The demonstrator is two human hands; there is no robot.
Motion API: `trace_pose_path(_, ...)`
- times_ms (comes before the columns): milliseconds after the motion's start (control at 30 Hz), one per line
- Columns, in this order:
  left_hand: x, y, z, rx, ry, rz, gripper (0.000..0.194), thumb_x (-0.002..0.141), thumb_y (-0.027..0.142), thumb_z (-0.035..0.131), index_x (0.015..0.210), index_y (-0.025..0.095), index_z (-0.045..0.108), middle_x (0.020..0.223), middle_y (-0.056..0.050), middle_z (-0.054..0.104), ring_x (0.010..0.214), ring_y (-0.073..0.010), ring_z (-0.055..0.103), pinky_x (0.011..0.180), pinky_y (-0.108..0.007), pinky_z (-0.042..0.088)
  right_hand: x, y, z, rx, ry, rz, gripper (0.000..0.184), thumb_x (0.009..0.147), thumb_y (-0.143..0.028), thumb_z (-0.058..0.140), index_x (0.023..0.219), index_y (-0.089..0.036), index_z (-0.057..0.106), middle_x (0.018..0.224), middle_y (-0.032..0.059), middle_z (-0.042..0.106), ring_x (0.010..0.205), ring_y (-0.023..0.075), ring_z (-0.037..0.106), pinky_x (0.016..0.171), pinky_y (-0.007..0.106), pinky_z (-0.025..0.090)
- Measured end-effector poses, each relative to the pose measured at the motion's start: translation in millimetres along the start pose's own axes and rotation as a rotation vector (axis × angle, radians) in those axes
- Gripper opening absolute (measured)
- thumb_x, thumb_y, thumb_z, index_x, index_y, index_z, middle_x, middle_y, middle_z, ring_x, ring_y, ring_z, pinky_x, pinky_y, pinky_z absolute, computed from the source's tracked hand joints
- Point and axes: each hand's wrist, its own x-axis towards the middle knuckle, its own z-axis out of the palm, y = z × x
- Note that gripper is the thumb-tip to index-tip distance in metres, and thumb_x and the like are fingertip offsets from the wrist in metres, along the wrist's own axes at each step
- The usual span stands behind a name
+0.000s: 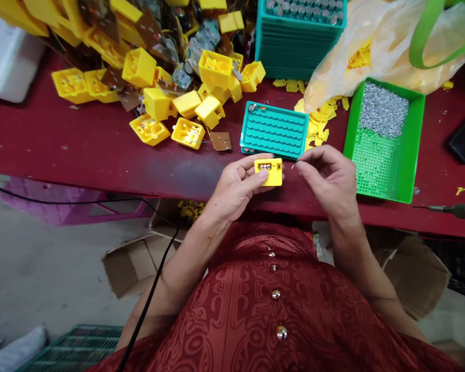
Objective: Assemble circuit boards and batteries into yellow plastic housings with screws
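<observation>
My left hand (238,186) grips a small yellow plastic case (274,178) above the table's front edge, with the thumb lying across its face. Silver button cells (264,167) sit in a row in the case's open slot. To the right, my right hand (329,178) is closed in a pinch, apart from the case. A tiny pale thing shows at its fingertips, too small to name. Just beyond both hands lies a teal ridged tray (274,129), with a few button cells (252,107) at its left corners.
Yellow housings (188,133) with wires and circuit boards (220,141) are heaped at the left. Stacked teal trays (298,46) stand behind. A green basket (411,150) holds many screws (383,108). Yellow pieces (320,121) spill near a plastic bag (387,31). A screwdriver (463,211) lies right.
</observation>
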Motion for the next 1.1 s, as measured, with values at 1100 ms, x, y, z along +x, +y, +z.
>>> trace_pose_path(1100,28.2,-10.1,11.6,0.109,0.016,-0.008,0.043,0.078,0.028,0.089,0.116,0.018,0.074,0.113,-0.007,0.079,0.095,-0.0168,0.075,0.08,-0.028,0.067,-15.3,22.3,-24.7,-0.609,-0.019,-0.088,0.016,0.101,-0.027,0.058,0.088,-0.019,0.063,0.087,0.0049,0.066,0.082,0.0171,0.055,0.08,0.035,0.047)
